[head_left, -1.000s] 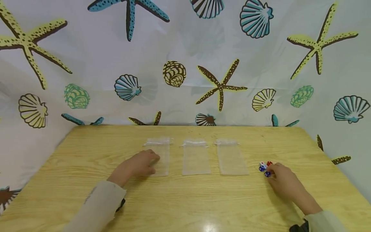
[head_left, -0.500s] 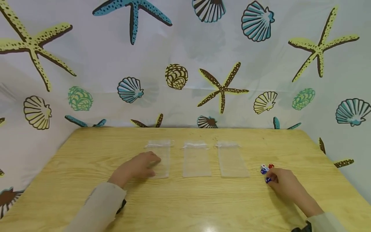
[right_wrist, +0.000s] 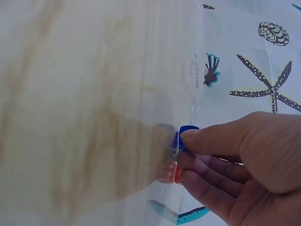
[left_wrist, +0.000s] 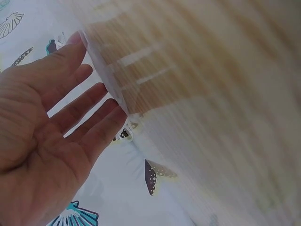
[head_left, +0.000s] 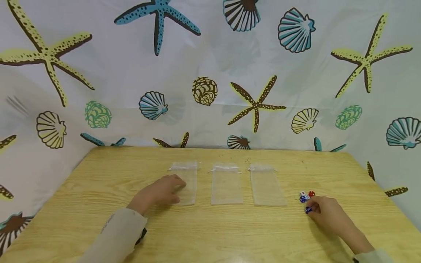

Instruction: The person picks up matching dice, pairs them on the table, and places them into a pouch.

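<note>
My right hand pinches a dark blue die between thumb and fingers, low at the tabletop. In the right wrist view the thumb lies on the blue die, and part of a red die shows behind the fingers. Just beyond that hand is a small cluster: a white die, another blue die and a red die. My left hand rests at the leftmost sheer drawstring bag, fingertips on its left part. The left wrist view shows these fingers loosely extended at the table surface.
Two more sheer bags, a middle one and a right one, lie flat in a row with the first. All are on a wood-grain table. A white cloth printed with shells and starfish hangs behind and beside it.
My right hand has drawn the blue die slightly toward me, away from the cluster. The left hand stays at the leftmost bag. The head view has shifted a little.
</note>
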Demonstrator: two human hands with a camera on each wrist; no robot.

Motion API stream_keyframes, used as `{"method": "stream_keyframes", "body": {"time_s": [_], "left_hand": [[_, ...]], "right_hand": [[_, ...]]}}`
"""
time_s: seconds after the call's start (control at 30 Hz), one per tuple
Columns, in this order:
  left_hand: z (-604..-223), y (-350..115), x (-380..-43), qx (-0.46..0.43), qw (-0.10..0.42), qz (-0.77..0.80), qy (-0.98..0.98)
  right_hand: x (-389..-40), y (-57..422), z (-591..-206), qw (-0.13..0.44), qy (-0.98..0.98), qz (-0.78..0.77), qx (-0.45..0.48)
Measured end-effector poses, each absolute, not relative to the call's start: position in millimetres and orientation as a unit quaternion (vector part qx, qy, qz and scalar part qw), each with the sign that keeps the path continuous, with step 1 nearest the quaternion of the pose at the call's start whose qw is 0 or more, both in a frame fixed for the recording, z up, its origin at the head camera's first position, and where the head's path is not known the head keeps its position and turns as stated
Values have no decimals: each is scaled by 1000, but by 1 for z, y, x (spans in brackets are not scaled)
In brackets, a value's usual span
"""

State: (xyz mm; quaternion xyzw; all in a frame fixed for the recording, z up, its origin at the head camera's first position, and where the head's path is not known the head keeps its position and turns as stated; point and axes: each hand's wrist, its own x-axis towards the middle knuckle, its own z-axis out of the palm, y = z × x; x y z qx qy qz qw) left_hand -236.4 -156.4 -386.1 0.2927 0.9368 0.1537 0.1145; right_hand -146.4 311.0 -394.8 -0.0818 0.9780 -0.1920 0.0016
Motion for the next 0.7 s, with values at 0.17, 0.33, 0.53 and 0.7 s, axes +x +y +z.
{"method": "stream_keyframes", "body": {"time_s": [0.17, 0.33, 0.53, 0.7], "left_hand": [[-389, -153, -236, 290, 117, 154, 937], [-386, -151, -238, 289, 115, 142, 940], [-385, -153, -238, 284, 117, 137, 942], [-388, -157, -236, 278, 119, 137, 943]], "right_hand": [[-141, 310, -393, 5, 979, -191, -75], [-139, 304, -389, 0, 977, -193, -85], [-142, 289, -383, -12, 975, -194, -110], [-144, 270, -382, -6, 972, -204, -119]]}}
